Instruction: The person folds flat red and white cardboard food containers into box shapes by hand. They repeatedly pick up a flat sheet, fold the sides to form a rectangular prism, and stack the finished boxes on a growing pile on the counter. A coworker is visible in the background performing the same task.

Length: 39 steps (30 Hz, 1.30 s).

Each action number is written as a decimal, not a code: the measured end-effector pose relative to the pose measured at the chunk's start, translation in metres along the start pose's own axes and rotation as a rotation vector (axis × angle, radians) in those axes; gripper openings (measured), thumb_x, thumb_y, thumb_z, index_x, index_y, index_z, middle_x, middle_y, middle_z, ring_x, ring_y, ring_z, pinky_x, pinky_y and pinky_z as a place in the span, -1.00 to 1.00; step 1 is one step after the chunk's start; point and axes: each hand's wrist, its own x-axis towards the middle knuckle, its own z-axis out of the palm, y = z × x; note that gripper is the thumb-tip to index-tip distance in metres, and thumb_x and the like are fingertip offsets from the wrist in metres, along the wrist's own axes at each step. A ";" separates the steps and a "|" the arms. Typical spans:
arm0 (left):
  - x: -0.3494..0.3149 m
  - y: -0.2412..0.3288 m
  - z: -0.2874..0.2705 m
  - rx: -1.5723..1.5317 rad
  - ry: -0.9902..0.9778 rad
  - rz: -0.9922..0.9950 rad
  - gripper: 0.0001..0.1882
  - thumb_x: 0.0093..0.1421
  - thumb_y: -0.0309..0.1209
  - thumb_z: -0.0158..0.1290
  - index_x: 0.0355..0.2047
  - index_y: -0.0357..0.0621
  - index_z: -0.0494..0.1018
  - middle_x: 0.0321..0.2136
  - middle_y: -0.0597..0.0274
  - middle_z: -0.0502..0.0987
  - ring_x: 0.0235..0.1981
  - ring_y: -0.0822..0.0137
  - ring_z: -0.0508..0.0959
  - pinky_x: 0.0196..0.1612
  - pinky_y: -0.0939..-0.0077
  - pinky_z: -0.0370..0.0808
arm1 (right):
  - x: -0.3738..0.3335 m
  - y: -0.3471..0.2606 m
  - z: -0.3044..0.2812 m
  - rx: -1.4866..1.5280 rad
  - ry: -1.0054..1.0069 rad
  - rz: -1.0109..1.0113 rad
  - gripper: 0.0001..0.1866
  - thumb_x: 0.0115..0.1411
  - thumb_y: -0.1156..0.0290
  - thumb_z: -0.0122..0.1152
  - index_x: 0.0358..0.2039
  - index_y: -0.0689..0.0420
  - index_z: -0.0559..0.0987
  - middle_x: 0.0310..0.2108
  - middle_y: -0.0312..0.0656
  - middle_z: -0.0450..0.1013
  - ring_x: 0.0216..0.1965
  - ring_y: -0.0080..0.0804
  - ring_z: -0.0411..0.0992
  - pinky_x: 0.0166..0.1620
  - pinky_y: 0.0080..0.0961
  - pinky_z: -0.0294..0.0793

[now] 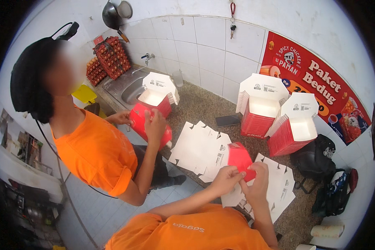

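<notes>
Both of my hands are closed on a red cardboard food box (240, 156), partly folded, above the counter. My left hand (228, 180) pinches its near edge, and my right hand (256, 181) grips the edge beside it. Flat white box blanks (202, 148) with dark slots lie fanned out to the left of the box. More flat blanks (281, 189) rest under and right of my hands. At the left, a co-worker in an orange shirt (91, 146) holds another red box (148, 123) in both hands.
Nested stacks of red boxes with open white lids (260, 112) (291, 133) stand at the back right, a smaller stack (157, 98) by the sink (133, 92). A phone (228, 121) lies between. Black bags (316, 156) sit at right; egg trays (111, 57) stand in the far left corner.
</notes>
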 end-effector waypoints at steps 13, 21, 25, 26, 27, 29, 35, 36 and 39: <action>-0.039 0.085 0.003 0.517 -0.399 0.065 -0.36 0.29 -0.49 0.25 0.32 0.07 0.25 -0.54 0.19 0.56 -0.41 0.25 0.60 -0.13 0.31 0.40 | -0.029 -0.004 -0.067 0.154 -0.843 0.399 -0.79 0.38 0.34 0.21 -0.24 0.18 0.39 -0.24 0.12 0.53 -0.15 0.17 0.57 -0.07 -0.17 0.52; -0.016 0.084 0.042 0.773 -0.046 0.574 -0.28 0.06 -0.24 0.43 0.26 0.15 0.44 0.27 -0.16 0.35 0.30 -0.20 0.36 0.32 -0.15 0.13 | -0.049 0.017 -0.084 0.427 -0.400 0.671 -0.69 0.44 0.26 0.22 -0.02 0.26 0.56 -0.22 -0.12 0.61 -0.26 -0.37 0.56 -0.16 -0.44 0.50; 0.006 0.081 0.077 0.718 -0.206 0.643 -0.05 -0.16 -0.12 0.58 0.29 0.17 0.45 0.42 -0.30 0.07 0.39 -0.39 0.21 0.40 -0.23 0.19 | -0.057 0.016 -0.083 0.857 0.132 0.759 -0.57 0.48 0.09 0.22 -0.06 0.30 0.60 -0.17 -0.35 0.58 -0.15 -0.63 0.47 -0.04 -0.55 0.48; 0.016 0.070 0.082 0.652 -0.209 0.683 -0.06 -0.14 -0.13 0.58 0.29 0.17 0.45 0.41 -0.31 0.08 0.39 -0.38 0.22 0.37 -0.24 0.23 | -0.063 0.024 -0.089 0.849 0.134 0.723 -0.56 0.49 0.09 0.21 -0.05 0.31 0.60 -0.17 -0.32 0.58 -0.14 -0.62 0.47 -0.03 -0.55 0.47; 0.022 0.064 0.088 0.587 -0.217 0.722 -0.08 -0.13 -0.14 0.58 0.29 0.16 0.45 0.40 -0.32 0.09 0.39 -0.37 0.22 0.35 -0.24 0.27 | -0.070 0.036 -0.095 0.840 0.142 0.687 -0.55 0.49 0.09 0.20 -0.04 0.31 0.60 -0.17 -0.30 0.58 -0.14 -0.60 0.47 -0.02 -0.56 0.46; 0.036 0.081 0.102 0.413 -0.298 0.837 -0.12 -0.08 -0.17 0.55 0.28 0.13 0.45 0.36 -0.32 0.15 0.39 -0.35 0.23 0.34 -0.22 0.32 | -0.081 0.091 -0.107 0.733 0.223 0.581 -0.41 0.49 0.01 0.14 0.20 0.31 0.49 -0.05 -0.20 0.58 -0.05 -0.48 0.52 0.10 -0.48 0.48; 0.072 0.075 0.156 0.236 -0.618 1.047 -0.17 0.01 -0.12 0.52 0.29 0.23 0.43 0.39 -0.30 0.14 0.42 -0.46 0.14 0.49 -0.35 -0.06 | -0.043 0.105 -0.161 0.664 -0.033 0.709 -0.31 0.43 0.03 0.18 0.33 0.31 0.35 0.07 0.01 0.57 0.07 -0.23 0.58 0.20 -0.31 0.53; 0.078 0.074 0.163 0.251 -0.603 1.062 -0.14 0.03 -0.08 0.50 0.33 0.20 0.39 0.40 -0.32 0.12 0.45 -0.46 0.10 0.51 -0.37 -0.14 | -0.041 0.113 -0.169 0.595 -0.053 0.712 -0.32 0.42 0.04 0.20 0.32 0.31 0.36 0.06 0.02 0.57 0.06 -0.21 0.58 0.19 -0.30 0.53; 0.107 0.095 0.166 0.238 -0.439 1.097 -0.06 0.05 0.00 0.46 0.37 0.00 0.32 0.40 -0.33 0.10 0.48 -0.34 0.07 0.51 -0.28 -0.11 | -0.029 0.148 -0.201 0.402 0.061 0.674 -0.34 0.38 0.07 0.24 0.28 0.31 0.39 0.04 0.05 0.58 0.05 -0.15 0.59 0.17 -0.27 0.54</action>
